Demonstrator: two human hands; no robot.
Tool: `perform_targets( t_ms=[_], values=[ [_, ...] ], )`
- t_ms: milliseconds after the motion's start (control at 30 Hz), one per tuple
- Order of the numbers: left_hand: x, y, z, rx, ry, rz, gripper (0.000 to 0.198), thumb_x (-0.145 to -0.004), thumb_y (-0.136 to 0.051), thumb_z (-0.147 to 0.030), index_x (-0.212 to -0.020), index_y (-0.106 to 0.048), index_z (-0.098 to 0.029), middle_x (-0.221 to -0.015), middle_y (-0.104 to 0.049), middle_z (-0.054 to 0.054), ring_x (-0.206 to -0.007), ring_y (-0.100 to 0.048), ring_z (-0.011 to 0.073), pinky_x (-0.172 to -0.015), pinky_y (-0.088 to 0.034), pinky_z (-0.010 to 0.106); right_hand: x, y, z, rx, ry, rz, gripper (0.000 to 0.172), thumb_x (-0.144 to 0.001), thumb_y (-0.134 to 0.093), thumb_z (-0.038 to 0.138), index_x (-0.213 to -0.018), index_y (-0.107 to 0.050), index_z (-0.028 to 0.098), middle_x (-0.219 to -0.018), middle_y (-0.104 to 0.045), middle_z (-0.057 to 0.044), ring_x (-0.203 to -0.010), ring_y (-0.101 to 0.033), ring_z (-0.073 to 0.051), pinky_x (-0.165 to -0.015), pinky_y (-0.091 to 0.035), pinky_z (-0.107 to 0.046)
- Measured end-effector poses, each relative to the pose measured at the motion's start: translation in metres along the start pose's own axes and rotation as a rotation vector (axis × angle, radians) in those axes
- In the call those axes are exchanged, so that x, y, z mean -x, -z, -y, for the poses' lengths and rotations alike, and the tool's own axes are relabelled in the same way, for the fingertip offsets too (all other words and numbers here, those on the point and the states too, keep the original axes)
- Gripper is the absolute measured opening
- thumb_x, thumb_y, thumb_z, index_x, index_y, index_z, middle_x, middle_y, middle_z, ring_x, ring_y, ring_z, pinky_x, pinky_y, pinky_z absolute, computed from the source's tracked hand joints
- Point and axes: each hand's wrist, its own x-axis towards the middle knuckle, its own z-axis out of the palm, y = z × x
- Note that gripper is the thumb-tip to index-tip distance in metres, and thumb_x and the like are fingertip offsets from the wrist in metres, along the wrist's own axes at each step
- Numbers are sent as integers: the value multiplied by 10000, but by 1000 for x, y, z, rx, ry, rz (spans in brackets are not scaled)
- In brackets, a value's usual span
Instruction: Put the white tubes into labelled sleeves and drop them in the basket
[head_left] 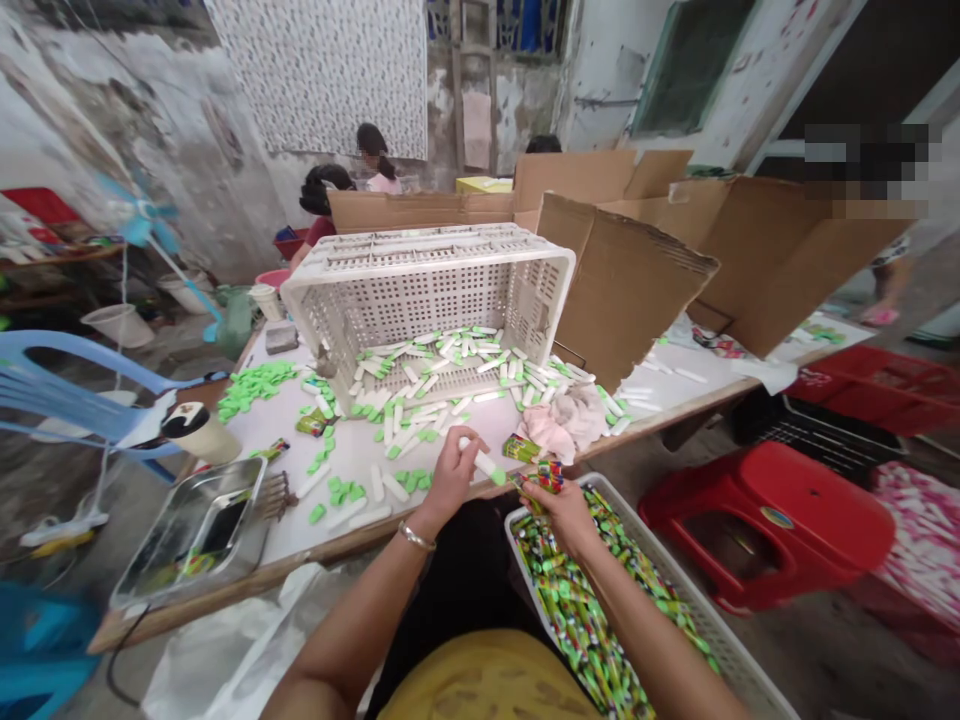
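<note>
My left hand [448,478] is closed round a white tube with a green end [486,464], its green end pointing toward my right hand. Colourful printed wrappers [546,474] are pinched in my right hand [561,508], close to that green end; whether they touch I cannot tell. Beyond my hands, a white plastic crate [427,250] lies on its side, with many white-and-green tubes [465,345] spilling from it. Loose green caps [346,490] and white tubes lie on the table near my left hand. Below my right forearm, a white basket [720,655] holds many wrapped pieces [581,600].
A pink cloth [566,422] lies at the table's front edge. Left are a metal tray [259,500], a cup [201,432] and a green cap pile [259,385]. Cardboard sheets [622,280] stand behind. A red stool [780,510] is on the right. Other people [322,195] sit beyond.
</note>
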Motion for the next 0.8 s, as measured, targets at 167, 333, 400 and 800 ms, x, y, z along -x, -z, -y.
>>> perform_targets(
  t_ms=[167,333,400,800],
  values=[
    [0,2,-15,126,-117,-47,183,-855,-405,-361,-883,-451,-185,-854,-569,9,-533,-449,62,-537,-398,206,3,0,0,-27,-2,11,307,-418,-822,320,-627,-684,142,-579,-660,-27,-484,-564,-139,-479,-462,-255],
    [0,-2,-16,179,-148,21,183,-858,-407,-355,-872,-457,-180,-844,-569,17,-558,-442,73,-547,-391,215,5,-4,5,-67,-40,64,290,-424,-824,301,-629,-681,154,-576,-654,-15,-487,-562,-128,-446,-431,-223],
    [0,-3,-15,184,-142,80,190,-857,-408,-354,-865,-465,-173,-831,-570,22,-567,-440,77,-551,-390,218,6,-5,6,-72,-46,71,300,-425,-825,299,-642,-679,152,-573,-649,-12,-481,-557,-125,-439,-425,-221],
    [2,-4,-8,124,-67,238,207,-864,-386,-362,-891,-463,-172,-819,-535,12,-617,-452,89,-583,-407,224,10,-3,24,-42,-170,357,317,-491,-804,284,-743,-681,136,-659,-672,-30,-572,-589,-136,-585,-452,-254]
  ],
)
